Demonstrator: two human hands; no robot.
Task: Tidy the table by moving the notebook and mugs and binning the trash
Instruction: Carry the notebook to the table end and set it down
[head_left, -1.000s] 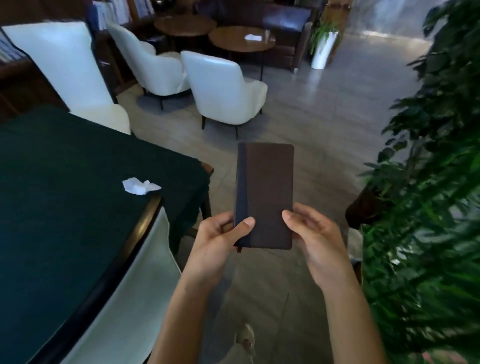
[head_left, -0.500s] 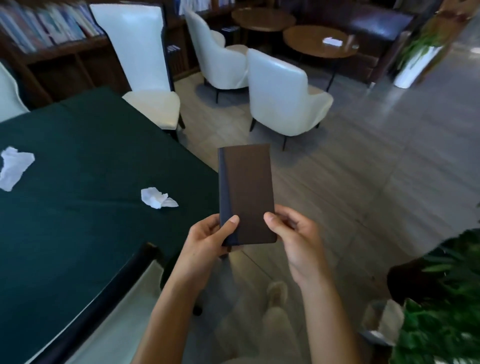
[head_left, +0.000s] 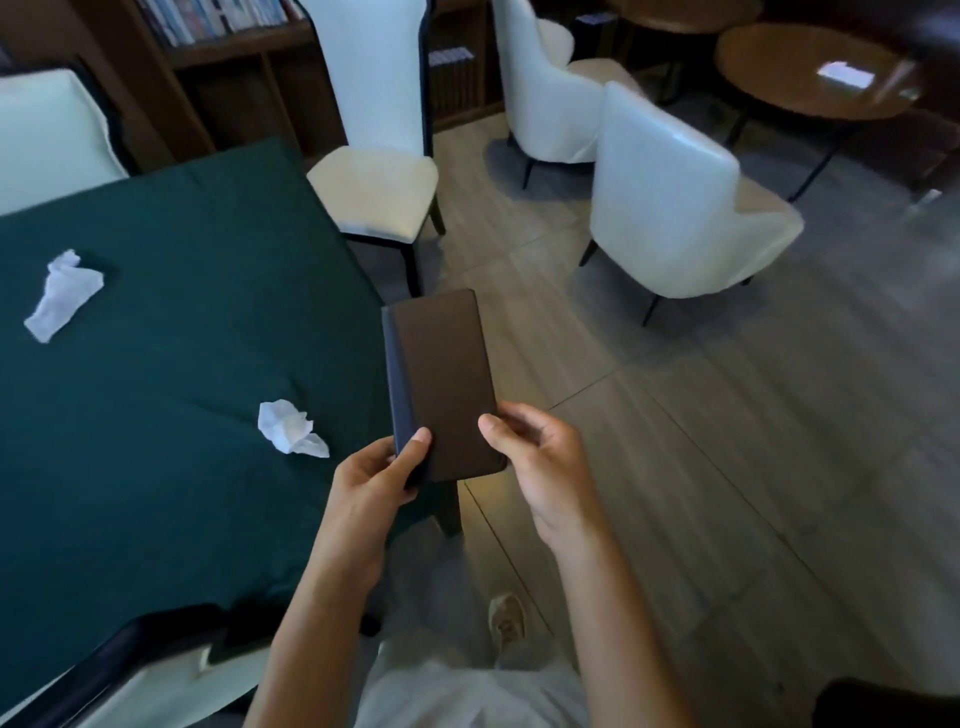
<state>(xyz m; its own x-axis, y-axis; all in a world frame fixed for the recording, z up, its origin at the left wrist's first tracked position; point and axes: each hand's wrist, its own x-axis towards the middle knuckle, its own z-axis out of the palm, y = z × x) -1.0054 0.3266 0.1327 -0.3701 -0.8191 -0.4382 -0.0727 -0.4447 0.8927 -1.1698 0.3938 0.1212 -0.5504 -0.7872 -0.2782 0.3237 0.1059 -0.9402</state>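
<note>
I hold a closed brown notebook (head_left: 441, 379) with a dark blue spine in both hands, over the right edge of the table. My left hand (head_left: 376, 475) grips its lower left corner, thumb on the cover. My right hand (head_left: 540, 462) holds its lower right edge. The table (head_left: 156, 441) wears a dark green cloth. One crumpled white tissue (head_left: 290, 428) lies near the table's right edge, just left of my left hand. A second crumpled tissue (head_left: 62, 293) lies further left and back. No mugs are in view.
A white dining chair (head_left: 374, 171) stands at the table's far right corner, and another chair back (head_left: 156, 675) is at the near edge. Two white armchairs (head_left: 670, 208) and a round wooden table (head_left: 810, 73) stand on the tiled floor to the right. Bookshelves line the back wall.
My view has swung left toward the table: the green plant on the right has left the frame and a second tissue has come into view. Both hands still hold the notebook.
</note>
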